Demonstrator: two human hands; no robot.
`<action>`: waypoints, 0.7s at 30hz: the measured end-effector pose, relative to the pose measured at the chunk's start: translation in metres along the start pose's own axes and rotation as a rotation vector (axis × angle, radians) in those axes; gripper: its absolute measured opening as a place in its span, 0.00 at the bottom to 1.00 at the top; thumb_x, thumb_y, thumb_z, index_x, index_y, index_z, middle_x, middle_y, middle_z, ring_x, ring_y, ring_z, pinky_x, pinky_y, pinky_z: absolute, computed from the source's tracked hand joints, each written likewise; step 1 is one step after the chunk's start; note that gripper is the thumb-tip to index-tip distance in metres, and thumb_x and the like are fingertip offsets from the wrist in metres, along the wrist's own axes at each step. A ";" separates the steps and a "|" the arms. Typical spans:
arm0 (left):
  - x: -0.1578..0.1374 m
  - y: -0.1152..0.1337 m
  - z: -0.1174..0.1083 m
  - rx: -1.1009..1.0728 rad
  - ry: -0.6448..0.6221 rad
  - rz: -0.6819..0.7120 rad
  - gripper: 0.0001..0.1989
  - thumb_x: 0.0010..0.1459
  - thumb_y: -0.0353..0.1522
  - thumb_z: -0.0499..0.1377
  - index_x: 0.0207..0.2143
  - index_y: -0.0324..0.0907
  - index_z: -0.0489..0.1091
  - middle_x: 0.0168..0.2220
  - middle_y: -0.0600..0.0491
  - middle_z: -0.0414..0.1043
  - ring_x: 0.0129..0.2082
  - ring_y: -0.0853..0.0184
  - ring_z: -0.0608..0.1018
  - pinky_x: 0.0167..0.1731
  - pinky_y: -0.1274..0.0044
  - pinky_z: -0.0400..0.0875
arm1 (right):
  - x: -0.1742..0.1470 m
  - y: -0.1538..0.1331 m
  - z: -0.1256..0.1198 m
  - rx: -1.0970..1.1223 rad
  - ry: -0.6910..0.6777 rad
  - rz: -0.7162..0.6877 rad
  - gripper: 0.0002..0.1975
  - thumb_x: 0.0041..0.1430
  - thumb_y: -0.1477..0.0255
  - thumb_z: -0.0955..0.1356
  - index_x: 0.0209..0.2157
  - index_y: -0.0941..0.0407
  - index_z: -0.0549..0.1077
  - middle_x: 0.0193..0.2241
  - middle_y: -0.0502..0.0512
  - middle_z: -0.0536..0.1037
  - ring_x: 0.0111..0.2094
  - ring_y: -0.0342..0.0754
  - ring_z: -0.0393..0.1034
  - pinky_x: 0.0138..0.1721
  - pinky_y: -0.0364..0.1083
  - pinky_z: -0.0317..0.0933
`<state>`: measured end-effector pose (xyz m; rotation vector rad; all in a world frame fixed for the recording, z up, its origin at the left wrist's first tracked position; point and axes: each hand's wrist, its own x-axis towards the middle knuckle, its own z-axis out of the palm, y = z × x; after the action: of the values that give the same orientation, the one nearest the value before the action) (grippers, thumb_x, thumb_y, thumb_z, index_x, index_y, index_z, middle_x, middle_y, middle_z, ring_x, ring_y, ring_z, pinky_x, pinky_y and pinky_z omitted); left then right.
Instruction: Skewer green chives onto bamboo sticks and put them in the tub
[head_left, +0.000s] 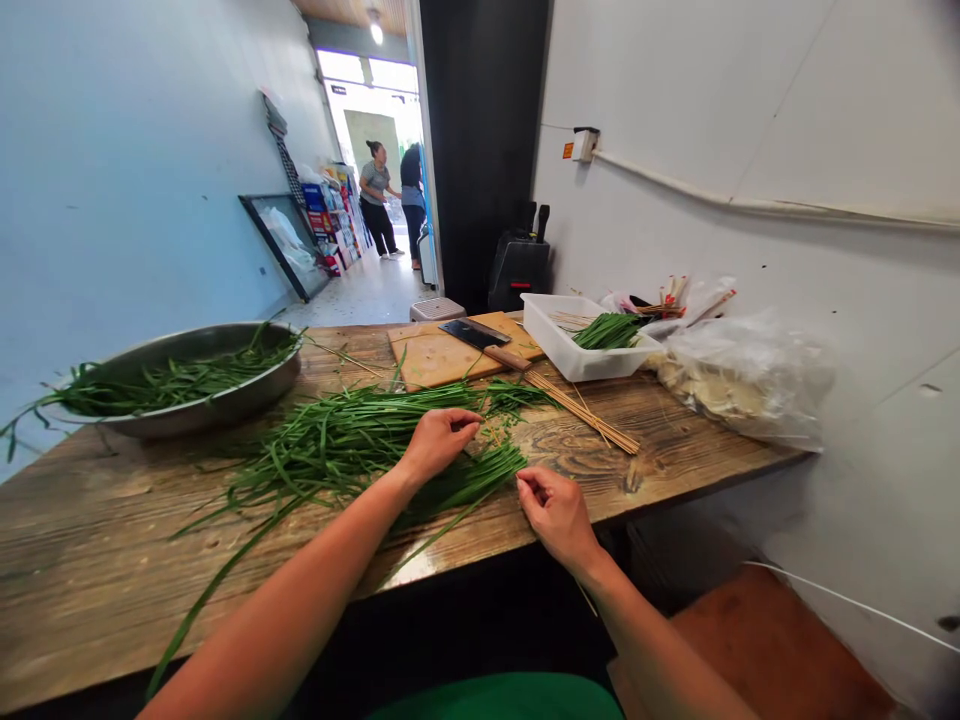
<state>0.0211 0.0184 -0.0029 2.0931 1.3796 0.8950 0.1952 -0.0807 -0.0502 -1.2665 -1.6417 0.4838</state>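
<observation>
A pile of long garlic chives (337, 430) lies across the wooden table in front of me. My left hand (439, 442) is over the pile's right part, thumb and fingertips pinched together; whatever is between them is too small to make out. At the trimmed ends of a nearer bunch of chives (487, 468) is my right hand (556, 512), its fingers curled in and its thumb against the forefinger. What it holds, if anything, is hidden. Bits of chive trimmings (495, 432) lie between the two hands.
A metal basin (202, 415) of chives stands left. Behind the pile, a cleaver (480, 340) rests on a cutting board (420, 362), near bamboo skewers (592, 415). A white plastic bin (551, 335) and a plastic bag (742, 375) sit right. Two people (379, 195) stand near the doorway.
</observation>
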 end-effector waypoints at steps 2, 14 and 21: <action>0.000 -0.001 0.000 -0.010 0.021 -0.021 0.14 0.49 0.36 0.53 0.33 0.39 0.74 0.28 0.54 0.75 0.27 0.70 0.73 0.30 0.80 0.65 | 0.000 0.000 0.000 0.005 0.002 -0.004 0.08 0.55 0.73 0.61 0.31 0.58 0.71 0.21 0.50 0.71 0.20 0.41 0.64 0.21 0.39 0.57; 0.001 -0.003 0.001 -0.049 0.066 -0.018 0.14 0.49 0.38 0.55 0.32 0.39 0.74 0.28 0.54 0.76 0.27 0.69 0.74 0.32 0.80 0.66 | 0.000 -0.001 -0.003 -0.005 -0.010 -0.001 0.08 0.55 0.73 0.61 0.31 0.58 0.72 0.22 0.51 0.72 0.21 0.41 0.65 0.22 0.39 0.58; 0.000 -0.006 0.001 -0.067 0.069 0.007 0.14 0.49 0.37 0.55 0.33 0.40 0.74 0.29 0.54 0.76 0.28 0.69 0.75 0.31 0.80 0.66 | -0.001 0.000 -0.002 -0.006 -0.015 0.003 0.08 0.55 0.73 0.61 0.31 0.58 0.72 0.22 0.51 0.72 0.22 0.42 0.66 0.23 0.39 0.59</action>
<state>0.0184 0.0206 -0.0076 2.0357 1.3583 1.0105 0.1969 -0.0817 -0.0497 -1.2730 -1.6545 0.4915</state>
